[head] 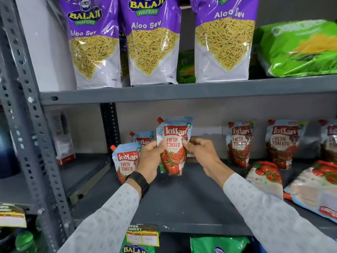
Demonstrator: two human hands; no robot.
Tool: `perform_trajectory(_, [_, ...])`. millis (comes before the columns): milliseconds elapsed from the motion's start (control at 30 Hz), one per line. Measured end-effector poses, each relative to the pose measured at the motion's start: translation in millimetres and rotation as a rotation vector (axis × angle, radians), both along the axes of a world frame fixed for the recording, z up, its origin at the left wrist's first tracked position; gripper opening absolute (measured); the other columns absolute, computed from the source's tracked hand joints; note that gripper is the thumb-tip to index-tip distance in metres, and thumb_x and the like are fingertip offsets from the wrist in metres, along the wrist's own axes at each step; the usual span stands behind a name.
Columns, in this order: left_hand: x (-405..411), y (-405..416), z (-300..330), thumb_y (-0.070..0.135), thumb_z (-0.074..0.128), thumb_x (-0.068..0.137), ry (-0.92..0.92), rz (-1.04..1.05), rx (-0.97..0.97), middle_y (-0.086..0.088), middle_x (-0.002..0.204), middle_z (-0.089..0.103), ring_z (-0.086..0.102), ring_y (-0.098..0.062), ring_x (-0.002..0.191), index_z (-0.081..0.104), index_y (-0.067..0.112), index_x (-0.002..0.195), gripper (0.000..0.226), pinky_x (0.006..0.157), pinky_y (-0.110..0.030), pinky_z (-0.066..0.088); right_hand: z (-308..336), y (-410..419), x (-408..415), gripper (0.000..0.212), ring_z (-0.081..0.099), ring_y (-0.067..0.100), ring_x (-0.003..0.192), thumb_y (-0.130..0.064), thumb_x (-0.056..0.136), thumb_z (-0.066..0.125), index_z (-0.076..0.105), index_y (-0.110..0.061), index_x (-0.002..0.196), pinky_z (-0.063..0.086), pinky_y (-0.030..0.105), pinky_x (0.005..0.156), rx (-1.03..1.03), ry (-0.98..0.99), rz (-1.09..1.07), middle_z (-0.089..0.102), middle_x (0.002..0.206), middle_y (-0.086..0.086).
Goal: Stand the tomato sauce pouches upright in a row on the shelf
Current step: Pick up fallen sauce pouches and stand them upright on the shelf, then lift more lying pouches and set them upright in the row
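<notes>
A Kissan tomato sauce pouch [173, 143] is upright over the grey middle shelf [182, 198], held on both sides by my left hand [150, 157] and my right hand [202, 154]. Its base is at or just above the shelf surface. Two pouches stand at the left: one in front [125, 161], another behind it [141, 138], partly hidden by my left hand. At the back right three pouches stand upright [239, 143] [282, 143] [330, 139]. Two more pouches lie flat on the right side of the shelf [264, 177] [315, 189].
The upper shelf [182, 92] carries purple Aloo Sev bags [151, 42] and a green bag [299, 50]. A perforated grey upright [27, 125] stands at the left. A small box [63, 139] leans in the neighbouring bay. Green packets [218, 244] sit below.
</notes>
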State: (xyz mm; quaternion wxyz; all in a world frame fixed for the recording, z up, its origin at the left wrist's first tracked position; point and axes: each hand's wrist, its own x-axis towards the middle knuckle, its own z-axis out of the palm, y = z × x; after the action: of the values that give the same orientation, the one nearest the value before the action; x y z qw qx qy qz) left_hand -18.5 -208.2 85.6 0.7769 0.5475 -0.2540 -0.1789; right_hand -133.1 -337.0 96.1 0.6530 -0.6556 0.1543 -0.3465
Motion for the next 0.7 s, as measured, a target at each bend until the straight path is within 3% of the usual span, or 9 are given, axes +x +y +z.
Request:
perform_trajectory(67, [2,-3,-6,0.021,0.06,0.102,-0.013,-0.033,0.012,-0.009,0.114,0.079,0.074,-0.027,0.11,0.074,0.018,0.107,0.015,0.098,-0.048,0.058,-3,-4,7,0.017,0.077,0.019,0.087,-0.011,0.095,0.072,0.073,-0.005,0.111,0.064,0.029,0.062,0.018,0.024,-0.058,0.08,0.106,0.008])
perform_trajectory(200, [9,-7,-43,0.019,0.057,0.103,-0.089,-0.024,0.144,-0.009,0.116,0.078,0.072,-0.029,0.114,0.073,0.022,0.104,0.016,0.105,-0.052,0.054,-38,-12,22,0.014,0.078,0.027,0.095,-0.01,0.091,0.076,0.076,-0.006,0.104,0.064,0.049,0.087,0.081,0.092,-0.157,0.08,0.107,0.012])
perform_trajectory(300, [15,-9,-74,0.018,0.058,0.103,-0.074,-0.035,0.187,-0.009,0.122,0.076,0.071,-0.027,0.116,0.073,0.025,0.104,0.016,0.108,-0.055,0.052,-71,-10,26,0.018,0.076,0.021,0.095,-0.01,0.093,0.074,0.076,-0.01,0.111,0.064,0.039,0.08,0.072,0.149,-0.198,0.08,0.111,0.007])
perform_trajectory(400, [18,-11,-81,0.019,0.058,0.102,-0.063,-0.054,0.162,-0.008,0.125,0.076,0.071,-0.026,0.118,0.073,0.026,0.107,0.017,0.108,-0.054,0.052,-82,-7,26,0.023,0.075,0.021,0.102,-0.01,0.095,0.072,0.074,-0.01,0.118,0.063,0.043,0.089,0.062,0.128,-0.195,0.079,0.114,0.005])
perform_trajectory(500, [13,-7,-79,0.019,0.062,0.101,-0.123,-0.042,0.184,-0.005,0.121,0.076,0.072,-0.021,0.113,0.071,0.026,0.108,0.014,0.099,-0.04,0.056,-78,-3,15,0.028,0.075,0.018,0.104,-0.011,0.093,0.074,0.073,-0.01,0.121,0.061,0.042,0.095,-0.01,0.128,-0.202,0.079,0.113,0.004])
perform_trajectory(600, [-1,9,-85,0.021,0.065,0.098,-0.247,0.243,0.266,-0.002,0.118,0.075,0.069,-0.021,0.113,0.07,0.022,0.122,0.024,0.098,-0.037,0.053,-78,-7,-17,0.042,0.073,0.02,0.105,-0.006,0.089,0.078,0.068,-0.009,0.13,0.06,0.038,0.097,-0.149,0.141,-0.264,0.076,0.115,0.007])
perform_trajectory(700, [-44,26,-90,0.013,0.064,0.097,-0.365,0.459,0.193,0.003,0.104,0.073,0.069,-0.017,0.097,0.071,0.018,0.116,0.021,0.09,-0.031,0.053,-82,-25,-68,0.04,0.071,0.017,0.093,0.009,0.088,0.072,0.07,-0.009,0.124,0.06,0.028,0.089,-0.287,0.116,-0.305,0.072,0.104,0.007])
